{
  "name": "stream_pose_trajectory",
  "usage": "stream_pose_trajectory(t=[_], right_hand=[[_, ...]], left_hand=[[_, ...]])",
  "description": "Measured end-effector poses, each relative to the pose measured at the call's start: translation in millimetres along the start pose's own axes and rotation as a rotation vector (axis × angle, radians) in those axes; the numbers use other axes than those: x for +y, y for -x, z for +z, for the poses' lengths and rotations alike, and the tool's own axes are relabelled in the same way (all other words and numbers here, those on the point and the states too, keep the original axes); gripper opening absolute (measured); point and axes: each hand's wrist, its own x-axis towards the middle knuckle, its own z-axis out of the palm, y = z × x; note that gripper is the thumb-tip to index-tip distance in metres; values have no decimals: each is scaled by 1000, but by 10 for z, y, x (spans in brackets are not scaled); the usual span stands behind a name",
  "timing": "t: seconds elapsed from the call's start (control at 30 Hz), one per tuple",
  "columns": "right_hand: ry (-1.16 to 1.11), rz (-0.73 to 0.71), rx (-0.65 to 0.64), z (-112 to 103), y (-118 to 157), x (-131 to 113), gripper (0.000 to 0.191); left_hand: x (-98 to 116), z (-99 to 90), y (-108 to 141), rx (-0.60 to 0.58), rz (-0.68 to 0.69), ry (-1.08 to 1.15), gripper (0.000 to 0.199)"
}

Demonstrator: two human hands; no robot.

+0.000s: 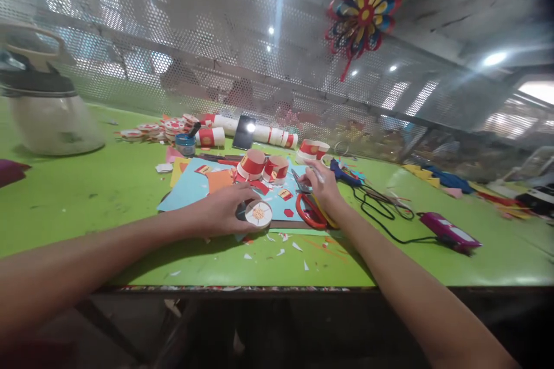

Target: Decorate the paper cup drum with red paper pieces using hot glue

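My left hand (231, 207) is closed around the edge of a round white paper piece (258, 214) with an orange-gold pattern, held just above the front of the paper sheets. My right hand (324, 183) is closed, and a slim white pen-like thing (319, 175) shows between its fingers. Below that hand lie red-handled scissors (311, 216), beside a yellow handle (328, 219) partly hidden by the wrist. Ahead of my hands, two cut red-and-white paper cups (251, 164) stand on a light blue sheet (186, 189). A small red hexagon (288, 213) lies there too.
Right of my hands are a blue glue gun (344, 174), black cables and a magenta box (450, 232). Behind stand a blue jar (185, 144), a phone (244, 132) and stacked paper cups (277, 136). A large kettle (52, 109) stands left. White scraps litter the front.
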Motion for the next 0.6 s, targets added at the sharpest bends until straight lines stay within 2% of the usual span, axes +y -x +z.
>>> stream_pose_trajectory(t=[0.33,0.6], right_hand=[[-61,130,70,-18,-41,72,32],[52,152,107,-87,-223,288,33]], left_hand=[[36,-24,-3,-31,12,-48,44],[7,15,-6,-73,2,-73,44]])
